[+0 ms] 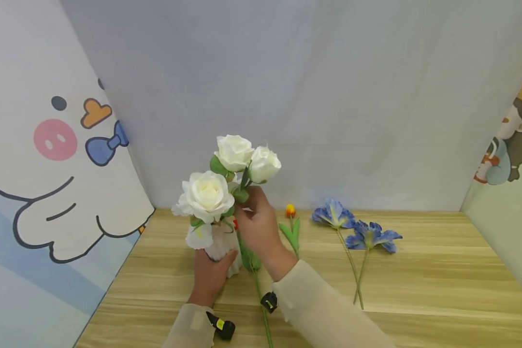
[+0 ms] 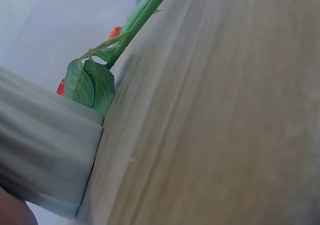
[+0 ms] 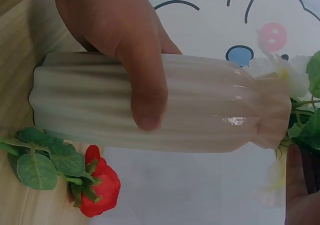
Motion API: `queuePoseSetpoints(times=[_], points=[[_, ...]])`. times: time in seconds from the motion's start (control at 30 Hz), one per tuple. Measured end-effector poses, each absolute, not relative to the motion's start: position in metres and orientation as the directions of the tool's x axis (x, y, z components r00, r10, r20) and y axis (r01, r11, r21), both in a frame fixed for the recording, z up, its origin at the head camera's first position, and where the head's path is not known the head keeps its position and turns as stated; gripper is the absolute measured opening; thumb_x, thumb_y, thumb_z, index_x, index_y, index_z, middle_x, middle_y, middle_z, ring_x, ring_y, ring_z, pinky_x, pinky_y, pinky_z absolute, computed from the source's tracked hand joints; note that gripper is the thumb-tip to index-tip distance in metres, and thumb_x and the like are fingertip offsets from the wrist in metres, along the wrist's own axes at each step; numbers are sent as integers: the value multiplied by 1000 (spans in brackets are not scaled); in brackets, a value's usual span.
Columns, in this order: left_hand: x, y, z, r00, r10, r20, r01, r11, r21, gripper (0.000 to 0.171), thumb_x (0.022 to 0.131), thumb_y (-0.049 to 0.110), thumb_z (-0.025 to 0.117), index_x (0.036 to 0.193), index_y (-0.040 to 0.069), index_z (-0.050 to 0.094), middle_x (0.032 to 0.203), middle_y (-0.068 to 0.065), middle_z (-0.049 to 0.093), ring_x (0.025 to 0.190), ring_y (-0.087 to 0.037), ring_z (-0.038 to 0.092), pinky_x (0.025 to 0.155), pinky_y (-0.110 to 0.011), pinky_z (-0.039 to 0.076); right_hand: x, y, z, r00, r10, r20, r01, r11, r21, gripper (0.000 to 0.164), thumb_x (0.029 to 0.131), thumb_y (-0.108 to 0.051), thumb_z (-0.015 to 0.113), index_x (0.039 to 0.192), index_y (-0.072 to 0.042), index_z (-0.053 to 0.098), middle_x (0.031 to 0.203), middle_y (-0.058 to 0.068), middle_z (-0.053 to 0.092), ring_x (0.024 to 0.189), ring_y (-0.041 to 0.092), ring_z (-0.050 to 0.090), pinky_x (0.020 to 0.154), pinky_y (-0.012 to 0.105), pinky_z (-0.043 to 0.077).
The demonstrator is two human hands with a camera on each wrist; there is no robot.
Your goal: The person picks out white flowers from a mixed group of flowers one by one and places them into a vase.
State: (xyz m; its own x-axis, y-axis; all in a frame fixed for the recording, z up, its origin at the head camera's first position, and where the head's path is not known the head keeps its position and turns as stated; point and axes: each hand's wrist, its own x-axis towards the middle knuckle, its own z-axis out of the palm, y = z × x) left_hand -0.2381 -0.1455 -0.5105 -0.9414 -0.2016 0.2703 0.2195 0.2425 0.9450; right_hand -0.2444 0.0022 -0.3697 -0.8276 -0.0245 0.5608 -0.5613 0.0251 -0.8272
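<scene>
A ribbed white vase (image 3: 200, 105) stands on the wooden table, holding white flowers. My left hand (image 1: 210, 273) grips its body, with the thumb lying across the front in the right wrist view. Up at the vase's mouth, my right hand (image 1: 261, 224) pinches among the stems and leaves just under a white rose (image 1: 264, 164); its fingertips are partly hidden by leaves. Two more white roses, one large (image 1: 209, 193) and one behind it (image 1: 234, 152), rise over the vase. A white bloom with a yellow centre (image 1: 199, 237) droops over the rim.
A red rose (image 3: 102, 187) lies beside the vase, its long stem (image 1: 263, 309) running towards the near edge. Right of it lie an orange-yellow tulip (image 1: 290, 210) and two blue flowers (image 1: 334, 215) with crossed stems. Cartoon-printed panels (image 1: 82, 203) flank the table; a grey curtain (image 1: 330, 106) hangs behind.
</scene>
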Motion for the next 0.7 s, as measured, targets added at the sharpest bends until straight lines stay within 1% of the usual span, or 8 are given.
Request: queuePoseSetpoints(times=[0.07, 0.2, 0.27, 0.37, 0.53, 0.7], points=[[-242, -147, -519, -940, -209, 269, 215, 248, 945, 65, 73, 21, 82, 125, 20, 44, 110, -3, 54, 95, -18, 52, 82, -40, 42, -248, 0, -377, -832, -31, 553, -554, 33, -832, 26, 92, -3, 55, 117, -4, 51, 107, 12, 61, 97, 23, 61, 77, 31, 52], [-241, -147, -519, -943, -215, 254, 194, 264, 945, 66, 73, 25, 82, 126, 22, 42, 111, -2, 53, 96, -17, 52, 82, -39, 43, -251, -2, -383, -821, -28, 570, -570, 90, -817, 19, 91, -6, 58, 109, -8, 52, 100, 6, 62, 95, 17, 61, 78, 30, 51], [-241, -147, -518, -944, -213, 250, 191, 262, 946, 67, 73, 24, 81, 126, 22, 42, 111, -1, 53, 97, -17, 52, 83, -38, 42, -251, -3, -383, -809, -19, 587, -584, 126, -802, 18, 88, -5, 59, 105, -8, 53, 95, 5, 62, 91, 15, 60, 77, 31, 50], [-240, -147, -517, -947, -202, 251, 199, 245, 949, 68, 73, 22, 81, 128, 23, 41, 114, -2, 52, 99, -18, 51, 85, -39, 41, -253, -4, -384, -800, -10, 600, -592, 178, -786, 17, 85, -4, 60, 100, -9, 54, 90, 2, 61, 85, 13, 58, 74, 32, 50], [-241, -147, -518, -948, -190, 255, 211, 227, 951, 68, 74, 22, 80, 129, 24, 39, 115, -2, 52, 100, -19, 51, 86, -40, 41, -254, -5, -385, -807, -24, 590, -582, 204, -788, 18, 84, -3, 61, 99, -10, 55, 87, -1, 60, 80, 12, 57, 67, 28, 50], [-243, -147, -521, -943, -183, 279, 233, 239, 943, 65, 74, 23, 80, 127, 25, 42, 112, 0, 53, 97, -18, 52, 83, -39, 42, -252, -2, -384, -812, -21, 583, -574, 201, -793, 20, 83, -3, 61, 101, -10, 55, 87, -1, 59, 81, 13, 56, 68, 28, 49]])
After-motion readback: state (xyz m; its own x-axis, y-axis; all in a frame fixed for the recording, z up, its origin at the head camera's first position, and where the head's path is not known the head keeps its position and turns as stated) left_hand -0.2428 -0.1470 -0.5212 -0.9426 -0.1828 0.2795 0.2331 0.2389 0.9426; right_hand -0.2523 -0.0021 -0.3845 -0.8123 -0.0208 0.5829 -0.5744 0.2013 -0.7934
